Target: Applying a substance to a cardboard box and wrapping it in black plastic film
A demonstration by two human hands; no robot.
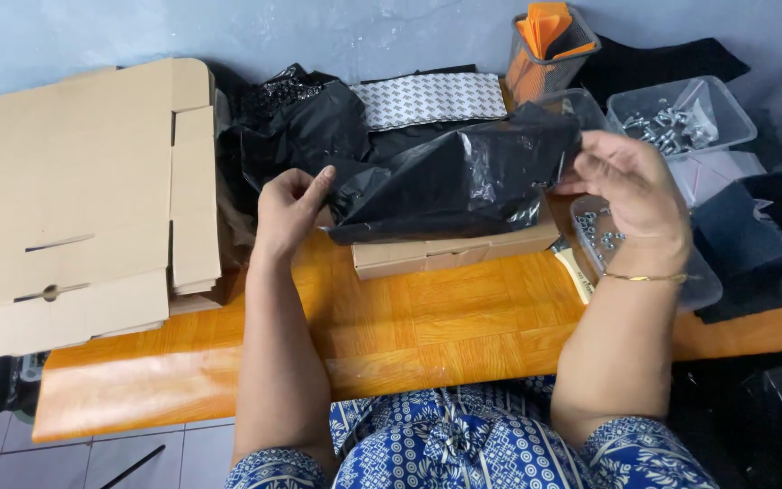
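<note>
Left hand (290, 206) pinches the near-left edge of a glossy black plastic bag (450, 177); right hand (631, 186) grips its far-right corner, so the bag hangs stretched between the two holds, just above a flat cardboard box (450, 254) on the orange table (427, 326). Risk, as judged: thin film could slip from the right fingertips or tear under tension. A sagging bag might also brush the clear tub of metal clips (681, 118) just beyond the right grip.

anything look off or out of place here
Nothing looks spilled or damaged. The flat cardboard sheets jut past the table's left edge, and both hands hold a crumpled black plastic bag.
</note>
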